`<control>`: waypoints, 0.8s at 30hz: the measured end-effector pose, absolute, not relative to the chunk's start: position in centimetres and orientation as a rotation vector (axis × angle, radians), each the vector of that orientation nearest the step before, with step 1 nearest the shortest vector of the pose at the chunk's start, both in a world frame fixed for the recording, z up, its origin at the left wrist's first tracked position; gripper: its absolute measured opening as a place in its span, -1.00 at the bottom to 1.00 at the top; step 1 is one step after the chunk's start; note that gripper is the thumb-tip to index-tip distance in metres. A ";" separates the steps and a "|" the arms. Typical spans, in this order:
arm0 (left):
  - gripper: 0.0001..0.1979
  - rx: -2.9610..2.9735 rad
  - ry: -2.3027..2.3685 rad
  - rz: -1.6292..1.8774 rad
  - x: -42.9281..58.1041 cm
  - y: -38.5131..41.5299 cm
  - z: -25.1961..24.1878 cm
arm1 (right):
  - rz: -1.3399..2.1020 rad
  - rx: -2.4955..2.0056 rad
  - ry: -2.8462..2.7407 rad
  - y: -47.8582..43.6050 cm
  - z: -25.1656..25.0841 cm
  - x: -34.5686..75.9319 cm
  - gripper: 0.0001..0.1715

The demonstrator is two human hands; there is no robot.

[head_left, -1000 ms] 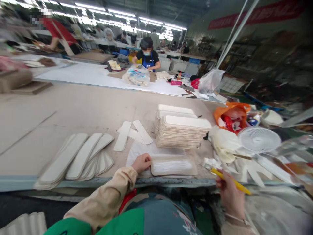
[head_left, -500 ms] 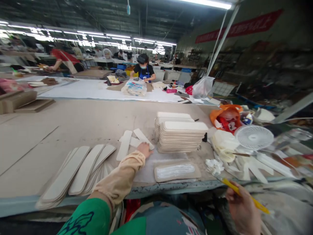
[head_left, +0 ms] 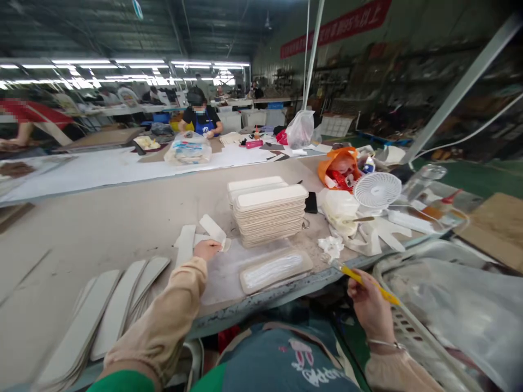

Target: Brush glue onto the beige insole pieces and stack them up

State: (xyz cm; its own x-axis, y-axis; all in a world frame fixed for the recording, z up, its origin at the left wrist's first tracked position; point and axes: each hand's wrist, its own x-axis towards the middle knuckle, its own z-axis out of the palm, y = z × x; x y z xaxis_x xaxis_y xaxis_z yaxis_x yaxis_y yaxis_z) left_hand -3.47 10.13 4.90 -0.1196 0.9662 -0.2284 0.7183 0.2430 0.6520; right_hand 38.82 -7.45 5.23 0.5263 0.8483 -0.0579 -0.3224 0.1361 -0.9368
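My left hand [head_left: 206,249] reaches across the table and closes on one of the loose pale strips [head_left: 212,229] lying left of a tall stack of beige oblong pieces [head_left: 269,212]. My right hand [head_left: 368,302] hangs off the table's front edge, shut on a yellow brush [head_left: 365,282]. Between the hands lies one oblong piece [head_left: 275,269] smeared with white glue, on a clear plastic sheet [head_left: 229,272].
A fanned row of long oblong pieces [head_left: 106,316] lies at the front left. A small white fan [head_left: 376,190], an orange bag [head_left: 341,167] and white scraps [head_left: 330,246] crowd the right. A large plastic-lined basket [head_left: 449,305] stands at my right. Other people work at far tables.
My left hand moved from the glued piece forward to the loose strips and gripped one. The view swung to the right. My right hand kept the brush, low off the table edge.
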 end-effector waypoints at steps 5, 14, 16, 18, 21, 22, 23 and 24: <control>-0.66 1.462 1.904 0.483 -4.5 10.6 5.0 | 0.970 -1.145 -0.557 -7.5 3.6 39.3 -0.75; -0.79 1.245 1.762 1.367 -3.0 7.2 7.0 | 0.901 -1.215 -0.577 -9.1 3.3 39.4 -0.68; -0.74 1.170 1.662 1.572 -3.3 4.3 8.5 | 0.866 -1.224 -0.586 -9.3 3.5 39.0 -0.65; -0.71 1.100 1.576 1.684 -3.2 0.8 9.8 | 0.835 -1.234 -0.623 -9.3 3.7 38.2 -0.65; -0.71 0.823 1.339 1.669 -2.1 -4.3 10.9 | 0.858 -1.229 -0.705 -8.7 4.3 36.5 -0.67; -0.70 0.770 1.271 1.596 -1.4 -5.6 10.9 | 0.889 -1.216 -0.736 -8.4 4.5 35.8 -0.67; -0.70 0.734 1.202 1.511 -0.5 -6.7 10.8 | 0.927 -1.195 -0.767 -8.1 4.6 35.1 -0.67; -0.70 0.715 1.144 1.419 0.4 -7.6 10.6 | 0.965 -1.170 -0.794 -7.8 4.7 34.4 -0.66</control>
State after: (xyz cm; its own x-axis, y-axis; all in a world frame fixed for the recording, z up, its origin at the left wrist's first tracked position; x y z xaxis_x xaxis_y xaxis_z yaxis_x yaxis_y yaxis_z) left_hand 0.39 -7.55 10.64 -0.1936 0.9650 -0.1766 -0.3774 0.0929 0.9214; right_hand 34.38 -7.79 4.73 0.3926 0.9195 0.0196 -0.1963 0.1046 -0.9750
